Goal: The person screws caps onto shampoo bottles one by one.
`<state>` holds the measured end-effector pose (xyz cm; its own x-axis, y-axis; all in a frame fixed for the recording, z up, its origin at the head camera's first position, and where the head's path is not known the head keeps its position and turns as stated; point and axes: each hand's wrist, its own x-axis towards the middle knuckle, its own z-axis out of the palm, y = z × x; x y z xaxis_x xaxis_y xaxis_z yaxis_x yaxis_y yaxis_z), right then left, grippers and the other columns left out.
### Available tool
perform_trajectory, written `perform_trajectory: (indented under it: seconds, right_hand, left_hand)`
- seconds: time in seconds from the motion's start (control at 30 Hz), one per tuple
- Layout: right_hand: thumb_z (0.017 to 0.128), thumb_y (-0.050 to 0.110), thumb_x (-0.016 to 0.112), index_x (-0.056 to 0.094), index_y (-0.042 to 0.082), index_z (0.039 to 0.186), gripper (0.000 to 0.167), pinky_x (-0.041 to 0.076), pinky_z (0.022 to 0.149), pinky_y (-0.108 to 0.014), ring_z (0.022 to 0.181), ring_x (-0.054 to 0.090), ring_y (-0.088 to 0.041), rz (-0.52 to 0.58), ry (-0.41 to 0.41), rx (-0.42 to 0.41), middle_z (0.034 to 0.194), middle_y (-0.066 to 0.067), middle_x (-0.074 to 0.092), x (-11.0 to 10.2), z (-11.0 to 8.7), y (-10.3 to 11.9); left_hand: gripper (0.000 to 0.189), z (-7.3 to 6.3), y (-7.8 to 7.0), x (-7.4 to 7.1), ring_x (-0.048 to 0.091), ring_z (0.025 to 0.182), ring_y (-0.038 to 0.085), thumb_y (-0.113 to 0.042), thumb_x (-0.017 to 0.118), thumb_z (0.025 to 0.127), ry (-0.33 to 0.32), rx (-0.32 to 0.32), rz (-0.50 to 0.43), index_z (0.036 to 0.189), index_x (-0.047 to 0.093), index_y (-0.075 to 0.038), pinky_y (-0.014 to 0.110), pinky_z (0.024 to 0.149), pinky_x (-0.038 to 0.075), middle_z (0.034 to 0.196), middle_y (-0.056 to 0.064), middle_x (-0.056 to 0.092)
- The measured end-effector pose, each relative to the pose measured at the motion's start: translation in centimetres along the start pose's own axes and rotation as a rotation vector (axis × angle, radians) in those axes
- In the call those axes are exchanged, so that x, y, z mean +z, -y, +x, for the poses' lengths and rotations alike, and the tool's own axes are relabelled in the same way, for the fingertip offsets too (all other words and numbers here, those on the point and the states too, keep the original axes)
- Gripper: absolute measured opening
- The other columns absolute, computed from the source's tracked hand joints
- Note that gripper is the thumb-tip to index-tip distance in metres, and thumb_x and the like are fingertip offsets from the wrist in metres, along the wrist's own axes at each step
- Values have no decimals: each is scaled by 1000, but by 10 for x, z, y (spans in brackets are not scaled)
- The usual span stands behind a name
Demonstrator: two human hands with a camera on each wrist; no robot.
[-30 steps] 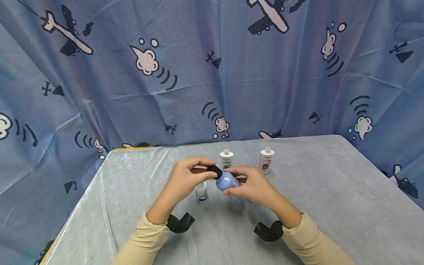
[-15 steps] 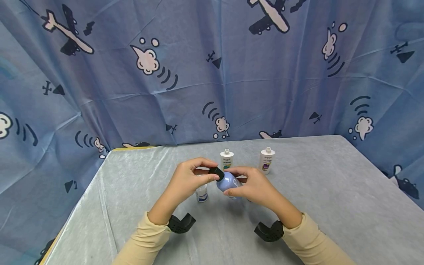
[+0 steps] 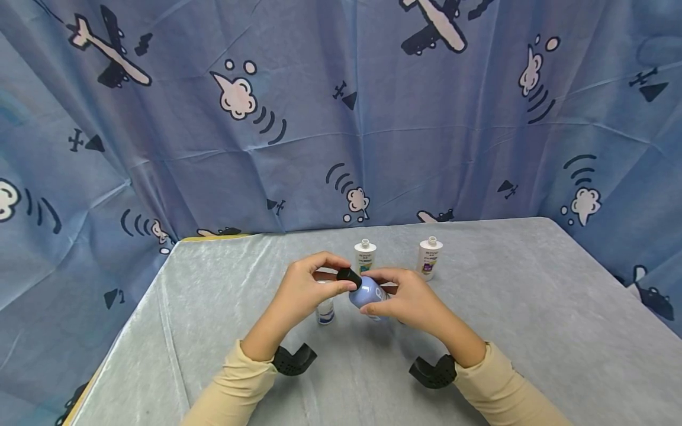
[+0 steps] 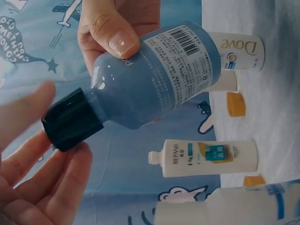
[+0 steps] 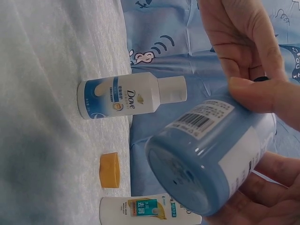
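Note:
Above the table, my right hand (image 3: 407,299) grips a blue bottle (image 3: 364,296) round its body; it is tilted, with its neck toward the left. My left hand (image 3: 303,284) pinches a black cap (image 4: 72,119) between thumb and fingers. The cap sits at the bottle's neck; whether it is threaded on cannot be told. Below the left hand stands a white Dove bottle (image 5: 122,96) with a white cap, partly covered in the head view. A second Dove bottle (image 4: 241,51) shows behind the blue bottle in the left wrist view.
Two uncapped white bottles stand farther back: one with a teal label (image 3: 364,255), one with a purple label (image 3: 428,258). Orange caps (image 4: 236,104) lie on the grey cloth-covered table (image 3: 533,307). A blue printed curtain (image 3: 298,118) hangs behind the table.
My left hand and the black cap have shifted slightly right, closer against the blue bottle. The right hand and the bottle have stayed nearly still.

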<state>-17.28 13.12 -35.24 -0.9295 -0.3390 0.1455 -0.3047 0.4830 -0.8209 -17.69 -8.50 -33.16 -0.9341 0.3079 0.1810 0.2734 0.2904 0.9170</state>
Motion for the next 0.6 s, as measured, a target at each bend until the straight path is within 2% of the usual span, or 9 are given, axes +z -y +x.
perform_trajectory:
  seconds: [0.13,0.2,0.37,0.6]
  right_hand:
    - [74,17,87,68,0,121,54,57,95,-43,109,66,-28,14,-1,2,124,-17,68,0,0,0]
    - [74,16,87,69,0,121,53,57,95,-42,109,66,-28,19,-1,1,124,-17,68,0,0,-1]
    - [73,16,87,69,0,120,53,58,94,-40,108,66,-28,19,-1,-8,122,-16,69,0,0,-1]
    - [73,16,88,69,0,121,54,57,95,-41,109,66,-28,29,17,-19,123,-16,69,1,1,0]
  left_hand:
    - [50,-1,-1,-7,66,116,26,-16,82,82,69,49,-6,129,64,-15,40,100,55,130,5,66]
    - [50,-1,-1,-12,63,122,27,-12,78,86,113,71,-18,133,61,-13,42,104,52,134,6,63]
    - [38,-2,2,-18,64,121,27,-4,67,91,184,109,-23,129,65,-8,37,101,54,134,9,63]
    - [32,-1,5,-19,68,112,28,-1,64,92,199,146,-21,123,68,-1,29,93,57,130,16,64]
